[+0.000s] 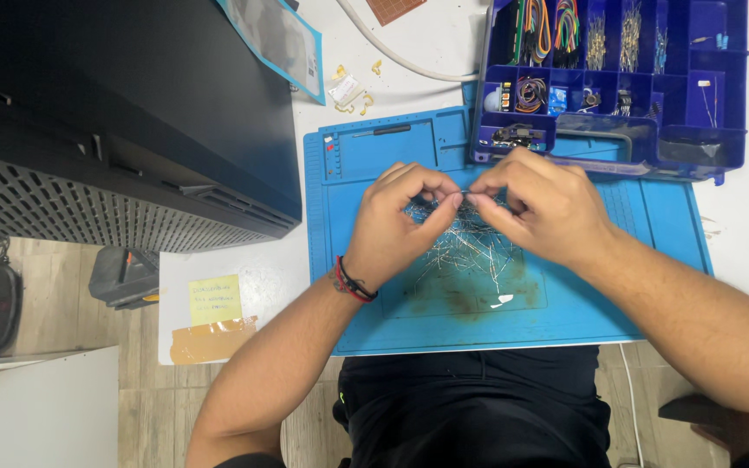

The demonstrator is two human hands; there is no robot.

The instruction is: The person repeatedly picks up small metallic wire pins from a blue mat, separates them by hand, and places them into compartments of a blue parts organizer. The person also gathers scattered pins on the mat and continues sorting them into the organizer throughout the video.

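Note:
My left hand (398, 222) and my right hand (541, 204) meet over a blue work mat (565, 303). Together their fingertips pinch a thin wire-leaded component (465, 194) between them. Under the hands lies a loose pile of thin metal-leaded parts (470, 247) spread on the mat. A red and black band circles my left wrist.
A blue compartment box (617, 78) with wires and small parts stands at the back of the mat. A large black cabinet (123, 113) fills the left. A yellow sticky note (214, 300) and brown tape sit at the table's front left. A white cable (392, 52) crosses the back.

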